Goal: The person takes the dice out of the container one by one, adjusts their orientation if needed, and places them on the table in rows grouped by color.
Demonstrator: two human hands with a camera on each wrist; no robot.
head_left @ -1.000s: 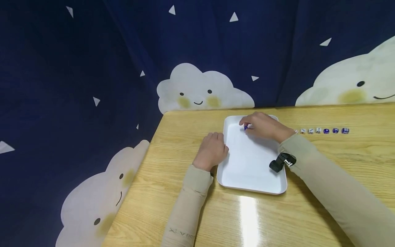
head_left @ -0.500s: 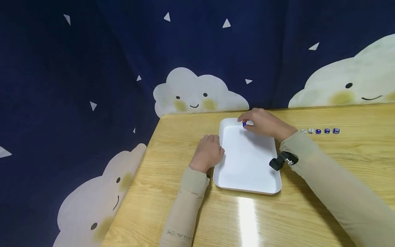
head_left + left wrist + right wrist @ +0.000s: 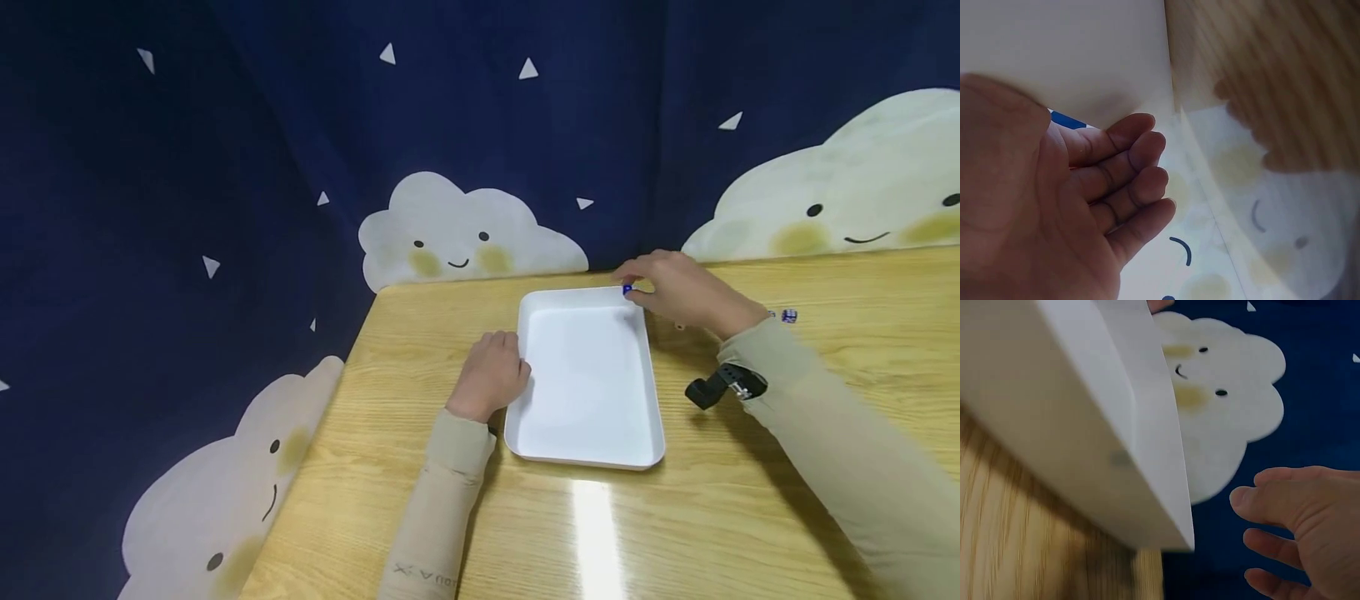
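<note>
Over the far right corner of the white tray [image 3: 585,417], the right hand [image 3: 678,287] pinches a blue die [image 3: 627,289], while the left hand [image 3: 491,379] rests loosely curled against the rim, probably steadying it.

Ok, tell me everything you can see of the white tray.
The white tray is a shallow rectangle with rounded corners and a low raised rim, smooth and plastic-looking. It lies flat on the wooden table, long side running away from the person, and holds nothing. The left hand rests against its left rim. The right hand hovers at its far right corner, pinching a small blue die at the rim; whether either touches the tray cannot be told.
</note>
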